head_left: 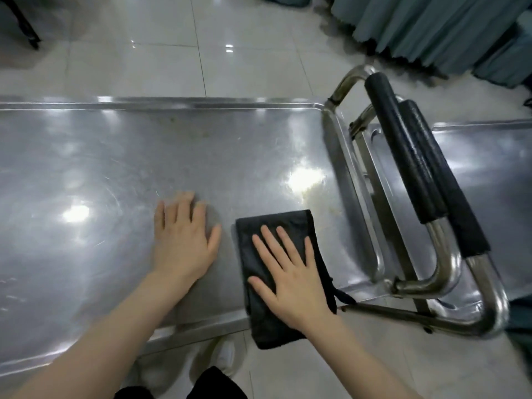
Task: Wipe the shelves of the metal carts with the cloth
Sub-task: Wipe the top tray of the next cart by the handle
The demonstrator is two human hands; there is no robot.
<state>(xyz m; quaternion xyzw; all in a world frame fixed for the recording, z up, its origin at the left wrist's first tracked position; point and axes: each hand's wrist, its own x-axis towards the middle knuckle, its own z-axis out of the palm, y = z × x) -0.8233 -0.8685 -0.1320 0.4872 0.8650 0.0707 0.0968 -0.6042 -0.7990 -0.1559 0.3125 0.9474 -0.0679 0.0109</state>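
A folded black cloth (276, 226) lies on the top shelf of a metal cart (144, 156), near its front right corner, with its near end hanging over the front rim. My right hand (290, 277) presses flat on the cloth, fingers straight and spread. Just left of the cloth, my left hand (181, 240) rests flat on the bare steel, holding nothing. A second metal cart (489, 168) stands close on the right. Faint smudges show near the far rim of the shelf.
Two black-padded push handles (411, 156) on steel tubes rise between the two carts, close to my right hand. Grey-green pleated fabric (431, 30) hangs at the back right. White floor tiles (172, 38) lie beyond the cart. My shoes show below the front rim.
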